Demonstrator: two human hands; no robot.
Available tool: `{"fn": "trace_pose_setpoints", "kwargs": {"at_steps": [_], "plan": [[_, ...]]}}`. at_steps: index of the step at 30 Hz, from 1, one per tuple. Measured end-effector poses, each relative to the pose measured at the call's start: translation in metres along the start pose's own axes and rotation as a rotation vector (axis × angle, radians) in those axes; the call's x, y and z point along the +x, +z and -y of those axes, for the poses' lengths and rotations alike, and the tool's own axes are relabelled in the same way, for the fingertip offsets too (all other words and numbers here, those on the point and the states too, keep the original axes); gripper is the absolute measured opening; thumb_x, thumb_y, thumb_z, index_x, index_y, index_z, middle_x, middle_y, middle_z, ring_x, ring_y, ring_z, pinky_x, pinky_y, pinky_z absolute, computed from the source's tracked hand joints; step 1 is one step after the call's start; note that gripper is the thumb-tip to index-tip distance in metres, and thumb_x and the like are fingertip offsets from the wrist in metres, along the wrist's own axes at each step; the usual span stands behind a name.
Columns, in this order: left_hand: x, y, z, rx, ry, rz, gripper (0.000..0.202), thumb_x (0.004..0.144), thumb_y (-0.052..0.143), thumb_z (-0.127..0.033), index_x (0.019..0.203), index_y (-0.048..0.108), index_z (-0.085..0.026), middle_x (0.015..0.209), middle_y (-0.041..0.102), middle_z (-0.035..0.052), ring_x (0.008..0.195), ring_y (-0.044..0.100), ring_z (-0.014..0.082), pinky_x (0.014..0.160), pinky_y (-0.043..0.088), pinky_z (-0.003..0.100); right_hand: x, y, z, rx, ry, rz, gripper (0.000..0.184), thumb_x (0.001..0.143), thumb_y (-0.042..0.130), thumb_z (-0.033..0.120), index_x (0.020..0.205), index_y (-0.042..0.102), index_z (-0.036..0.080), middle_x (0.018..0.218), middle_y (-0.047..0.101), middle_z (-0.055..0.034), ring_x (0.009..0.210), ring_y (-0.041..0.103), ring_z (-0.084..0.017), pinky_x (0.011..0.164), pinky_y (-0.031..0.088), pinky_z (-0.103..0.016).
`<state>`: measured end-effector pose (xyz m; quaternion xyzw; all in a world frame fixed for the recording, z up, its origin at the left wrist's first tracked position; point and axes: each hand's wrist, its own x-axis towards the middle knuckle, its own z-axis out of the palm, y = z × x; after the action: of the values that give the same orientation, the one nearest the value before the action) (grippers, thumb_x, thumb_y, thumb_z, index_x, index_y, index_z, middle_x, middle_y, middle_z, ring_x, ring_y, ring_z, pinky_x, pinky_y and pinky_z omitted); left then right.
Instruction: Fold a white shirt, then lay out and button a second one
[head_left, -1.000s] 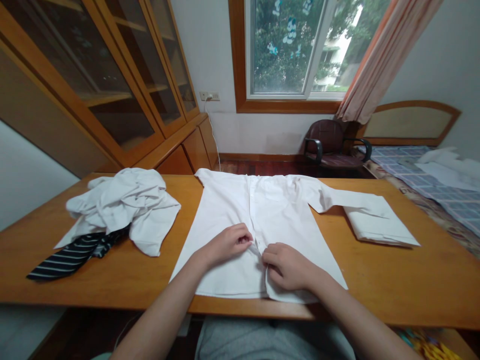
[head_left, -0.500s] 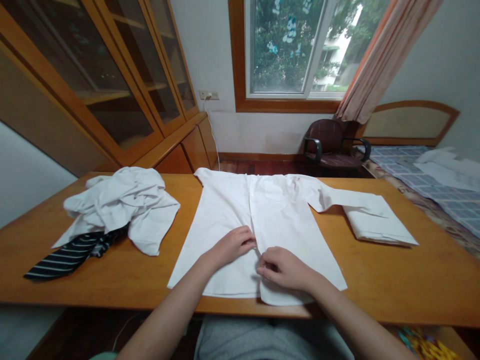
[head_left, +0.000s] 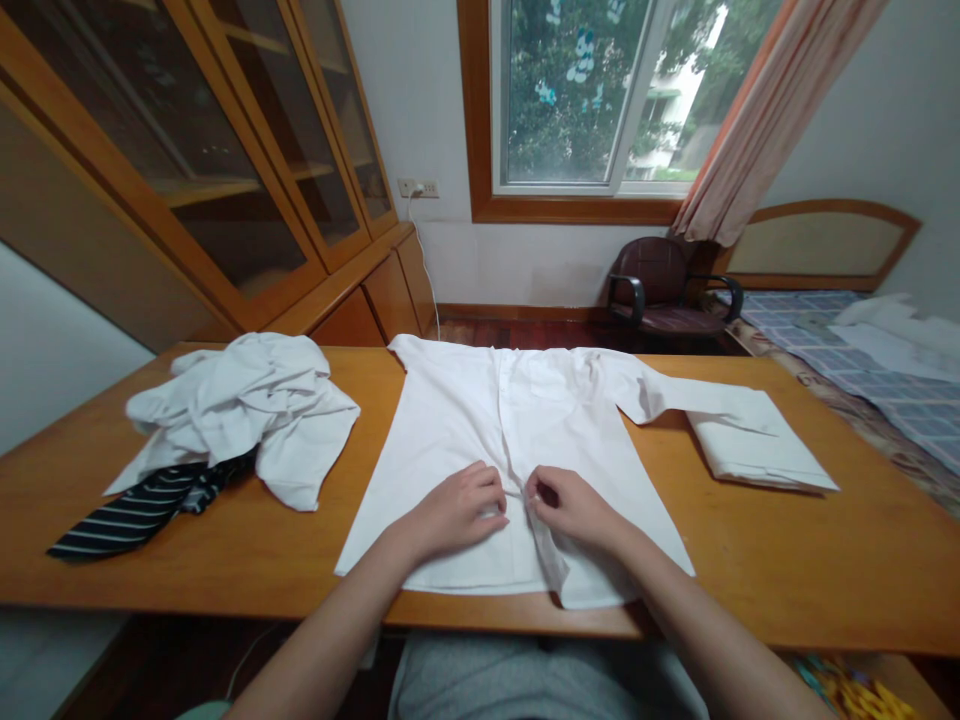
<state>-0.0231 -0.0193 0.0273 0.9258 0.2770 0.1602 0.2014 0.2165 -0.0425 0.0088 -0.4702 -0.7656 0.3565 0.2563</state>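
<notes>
A white shirt point(head_left: 457, 430) lies spread front side up on the table, its button strip running down the middle. My right hand point(head_left: 574, 508) pinches the front edge of the strip and lifts it, so the lower flap folds back. Just left of the strip, my left hand point(head_left: 461, 508) rests on the shirt with curled fingers, closed at the fabric by the opening. The fingertips hide whatever small part of the cloth lies between them. One sleeve point(head_left: 697, 396) stretches right, over a folded white garment point(head_left: 772, 445).
On the left of the wooden table point(head_left: 750, 560) lies a crumpled white garment point(head_left: 240, 400) with a black striped tie point(head_left: 127, 512) under it. Beyond stand a glass-door cabinet point(head_left: 315, 260), an armchair point(head_left: 652, 285) and a bed point(head_left: 862, 350). A drawer with yellow items point(head_left: 862, 690) shows below right.
My right hand has moved slightly up and right, drawing the shirt's front edge with it and turning the lower flap back. My left hand has shifted a little down and left.
</notes>
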Motion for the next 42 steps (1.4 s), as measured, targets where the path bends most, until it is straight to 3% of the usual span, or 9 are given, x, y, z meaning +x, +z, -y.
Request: {"fn": "trace_pose_setpoints", "kwargs": {"at_steps": [4,9,17,25,32,35,42], "plan": [[-0.013,-0.001,-0.011,0.039,0.054,0.128,0.014,0.085,0.071,-0.026,0.096,0.063,-0.021,0.098,0.060,0.0034,0.097,0.055,0.0200,0.083,0.045,0.030,-0.002,-0.003,-0.008,0.048,-0.034,-0.050,0.015,0.079,0.056,0.010,0.088,0.063,0.020,0.080,0.058,0.0004,0.074,0.055,-0.015,0.068,0.041,-0.026],[-0.014,0.006,-0.016,0.148,0.081,0.116,0.002,0.093,0.059,-0.020,0.093,0.061,-0.019,0.094,0.060,0.0035,0.092,0.056,0.0185,0.079,0.045,0.029,-0.002,0.000,-0.008,0.038,-0.051,-0.096,0.014,0.081,0.057,0.012,0.091,0.063,0.020,0.082,0.059,-0.0007,0.077,0.055,-0.016,0.072,0.042,-0.028],[-0.009,0.010,-0.019,0.231,0.099,0.128,0.010,0.093,0.054,-0.015,0.085,0.059,-0.018,0.088,0.059,0.0027,0.084,0.056,0.0176,0.074,0.045,0.029,-0.001,0.005,-0.013,0.037,-0.060,-0.128,0.024,0.081,0.058,0.012,0.102,0.064,0.021,0.083,0.059,-0.0004,0.077,0.057,-0.016,0.072,0.043,-0.028],[-0.014,0.005,-0.018,0.064,0.047,0.133,0.010,0.092,0.053,-0.015,0.088,0.061,-0.019,0.087,0.060,0.0027,0.084,0.058,0.0168,0.075,0.045,0.026,-0.003,0.003,-0.012,0.035,-0.058,-0.122,0.022,0.081,0.058,0.012,0.101,0.064,0.020,0.085,0.061,-0.0012,0.078,0.057,-0.016,0.073,0.044,-0.028],[-0.013,-0.011,-0.019,-0.219,-0.016,0.232,0.012,0.087,0.055,-0.011,0.082,0.063,-0.019,0.084,0.061,0.0004,0.078,0.059,0.0128,0.071,0.045,0.021,-0.002,0.003,-0.009,0.006,-0.034,-0.110,0.018,0.082,0.061,0.014,0.099,0.065,0.020,0.079,0.060,0.0002,0.074,0.056,-0.016,0.070,0.042,-0.027],[-0.009,-0.016,-0.010,-0.256,-0.033,0.195,0.012,0.089,0.055,-0.014,0.089,0.066,-0.019,0.090,0.063,0.0013,0.083,0.061,0.0133,0.075,0.046,0.022,0.000,0.003,-0.005,-0.014,0.004,-0.096,0.014,0.083,0.066,0.020,0.097,0.065,0.019,0.075,0.058,0.0015,0.071,0.055,-0.015,0.068,0.041,-0.027],[0.015,-0.015,0.017,-0.050,-0.093,0.033,0.018,0.091,0.056,-0.015,0.101,0.070,-0.021,0.101,0.062,0.0035,0.094,0.061,0.0170,0.084,0.049,0.028,0.005,0.015,0.004,-0.188,-0.008,-0.190,0.017,0.081,0.072,0.020,0.098,0.070,0.019,0.081,0.061,-0.0026,0.084,0.054,-0.020,0.077,0.042,-0.031]]}}
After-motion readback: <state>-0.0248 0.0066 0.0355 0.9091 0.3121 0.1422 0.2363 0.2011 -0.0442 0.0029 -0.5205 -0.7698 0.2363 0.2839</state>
